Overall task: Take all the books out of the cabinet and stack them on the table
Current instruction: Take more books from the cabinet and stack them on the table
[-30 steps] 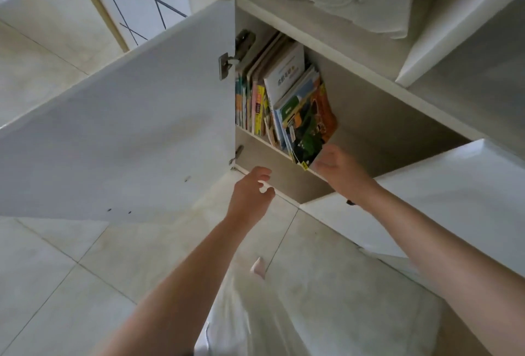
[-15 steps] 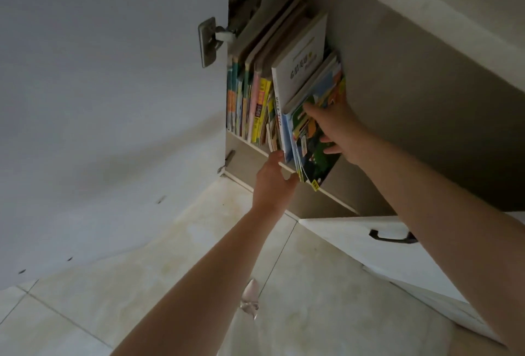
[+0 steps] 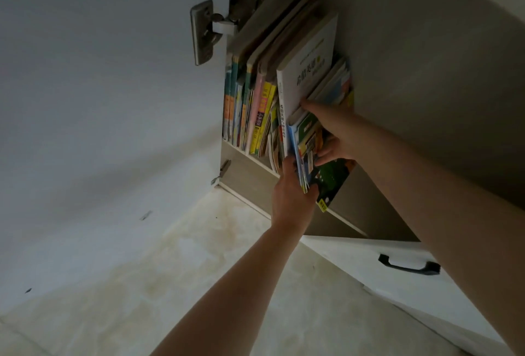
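Head view, dim: one cabinet (image 3: 397, 43), door (image 3: 99, 85) swung wide on its hinge (image 3: 204, 31), lower shelf holding a row of books (image 3: 255, 105) upright and leaning right, spines outward. At the row's right end, a bundle of thin picture books (image 3: 309, 139) tilted out over the shelf edge, presumably being separated from the rest as the first batch to lift out. Right hand (image 3: 338, 131) lies across the bundle's face, forefinger pushed in beside the tall white book (image 3: 309, 63), thumb low on the cover, closed on the bundle from the right. Left hand (image 3: 292, 193) comes up beneath, thumb and fingers closed on the bundle's lower corner, likely to bear its weight as it leaves the shelf. None of the books are out yet. Not shown: the bench that is to receive the stack. Most left-hand fingers hidden behind the bundle; count of books in it unclear in the poor light. Second door with black handle (image 3: 409, 267) lower right, partly cut off.
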